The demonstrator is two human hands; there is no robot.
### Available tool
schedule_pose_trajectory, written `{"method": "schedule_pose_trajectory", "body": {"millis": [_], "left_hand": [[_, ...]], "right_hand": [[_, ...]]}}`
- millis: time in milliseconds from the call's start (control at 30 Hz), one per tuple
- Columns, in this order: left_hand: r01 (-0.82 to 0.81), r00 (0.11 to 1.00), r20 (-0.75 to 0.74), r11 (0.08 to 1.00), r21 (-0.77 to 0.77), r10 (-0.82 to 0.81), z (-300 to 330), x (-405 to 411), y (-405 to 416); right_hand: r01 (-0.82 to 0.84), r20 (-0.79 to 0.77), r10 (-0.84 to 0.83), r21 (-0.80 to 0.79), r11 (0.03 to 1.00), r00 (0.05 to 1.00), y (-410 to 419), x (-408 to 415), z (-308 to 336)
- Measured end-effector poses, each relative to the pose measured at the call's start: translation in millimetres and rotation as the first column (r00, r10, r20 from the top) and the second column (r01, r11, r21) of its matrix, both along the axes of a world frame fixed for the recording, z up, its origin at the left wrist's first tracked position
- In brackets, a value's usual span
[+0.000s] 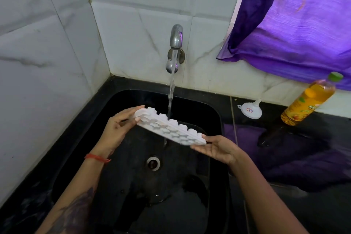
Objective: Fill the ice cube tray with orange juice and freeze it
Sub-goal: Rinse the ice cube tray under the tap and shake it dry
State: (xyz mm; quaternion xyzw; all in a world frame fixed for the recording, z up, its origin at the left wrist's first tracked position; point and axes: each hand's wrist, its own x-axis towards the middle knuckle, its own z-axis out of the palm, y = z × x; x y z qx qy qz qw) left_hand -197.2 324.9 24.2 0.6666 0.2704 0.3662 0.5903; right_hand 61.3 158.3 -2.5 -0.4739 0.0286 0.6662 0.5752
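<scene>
A white ice cube tray [171, 128] is held tilted over the black sink [214, 112], its bumpy underside facing me, with tap water falling just behind its far edge. My left hand [118, 127] grips the tray's left end, thumb on the near face. My right hand [216, 147] supports the right end from below with straight fingers. A bottle of orange juice [308, 99] with a green cap stands on the counter at the right. A small white funnel [250, 109] lies beside it.
The steel tap [175, 38] on the tiled wall is running into the sink. A drain [152, 163] sits in the sink floor. A purple curtain [296, 21] hangs at the upper right. The dark counter [303, 157] extends to the right.
</scene>
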Motion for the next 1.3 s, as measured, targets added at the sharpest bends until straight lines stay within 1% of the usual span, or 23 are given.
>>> {"method": "schedule_pose_trajectory", "body": {"millis": [33, 67, 100, 167, 233, 300, 333, 367, 433, 500, 567, 600, 700, 800, 900, 933, 1000, 1067, 1133, 1200, 1300], "left_hand": [[-0.021, 1.0, -0.015, 1.0, 0.019, 0.021, -3, 0, 2], [-0.042, 0.999, -0.018, 0.999, -0.006, 0.042, -8, 0, 3], [-0.06, 0.998, 0.001, 0.995, -0.085, 0.06, -13, 1, 2], [-0.1, 0.989, 0.074, 0.951, -0.292, 0.127, -21, 7, -4], [-0.165, 0.962, 0.113, 0.863, -0.477, 0.247, -24, 14, -6], [-0.177, 0.935, 0.127, 0.748, -0.64, 0.331, -23, 17, -2], [-0.154, 0.933, 0.135, 0.709, -0.688, 0.333, -23, 18, 0], [-0.126, 0.943, 0.132, 0.695, -0.708, 0.306, -21, 19, 0], [-0.087, 0.979, 0.077, 0.723, -0.686, 0.191, -17, 27, -2], [-0.087, 0.995, -0.023, 0.772, -0.629, 0.093, -16, 38, -4], [-0.126, 0.99, -0.123, 0.796, -0.591, 0.065, -17, 47, -3], [-0.146, 0.986, -0.15, 0.792, -0.593, 0.069, -19, 51, 0], [-0.177, 0.983, -0.154, 0.737, -0.652, 0.1, -29, 54, 8], [-0.22, 0.974, -0.198, 0.69, -0.69, 0.113, -42, 55, 16], [-0.224, 0.97, -0.234, 0.644, -0.732, 0.072, -51, 59, 17], [-0.217, 0.971, -0.23, 0.624, -0.751, 0.06, -53, 63, 16], [-0.211, 0.975, -0.212, 0.586, -0.782, 0.068, -51, 71, 13], [-0.229, 0.972, -0.216, 0.582, -0.78, 0.093, -45, 77, 11], [-0.242, 0.967, -0.237, 0.626, -0.742, 0.093, -40, 83, 13], [-0.222, 0.97, -0.23, 0.678, -0.701, 0.08, -34, 89, 15], [-0.212, 0.973, -0.206, 0.763, -0.611, 0.106, -21, 98, 13]], "right_hand": [[0.062, 0.005, -0.063, 0.071, 0.996, 0.998, -1, 0, 0], [0.11, 0.031, -0.115, 0.14, 0.984, 0.993, -1, -1, 1], [0.143, 0.06, -0.157, 0.192, 0.971, 0.986, -2, -1, 2], [0.179, 0.103, -0.207, 0.233, 0.956, 0.973, -3, -2, 2], [0.178, 0.157, -0.222, 0.253, 0.951, 0.962, -4, -3, 2], [0.172, 0.212, -0.233, 0.272, 0.947, 0.949, -7, -2, -3], [0.165, 0.242, -0.236, 0.281, 0.945, 0.941, -9, -1, -5], [0.153, 0.275, -0.235, 0.29, 0.945, 0.932, -12, 0, -6], [0.127, 0.347, -0.231, 0.297, 0.946, 0.909, -16, 4, -6], [0.125, 0.42, -0.241, 0.285, 0.95, 0.875, -19, 7, -3], [0.123, 0.508, -0.256, 0.28, 0.952, 0.822, -21, 6, 7], [0.104, 0.569, -0.252, 0.281, 0.954, 0.783, -20, 5, 14], [0.012, 0.734, -0.198, 0.25, 0.968, 0.65, -6, -6, 42], [-0.072, 0.8, -0.152, 0.236, 0.969, 0.58, 15, -21, 71], [-0.184, 0.868, -0.09, 0.203, 0.962, 0.489, 33, -32, 94], [-0.196, 0.877, -0.079, 0.192, 0.962, 0.474, 37, -31, 99], [-0.166, 0.859, -0.091, 0.2, 0.966, 0.503, 39, -24, 103], [-0.088, 0.826, -0.128, 0.209, 0.974, 0.548, 32, -9, 100], [0.011, 0.81, -0.145, 0.169, 0.986, 0.568, 19, 8, 88], [0.097, 0.804, -0.116, 0.073, 0.993, 0.583, 3, 22, 69], [0.144, 0.78, -0.03, -0.078, 0.987, 0.625, -13, 29, 37]]}}
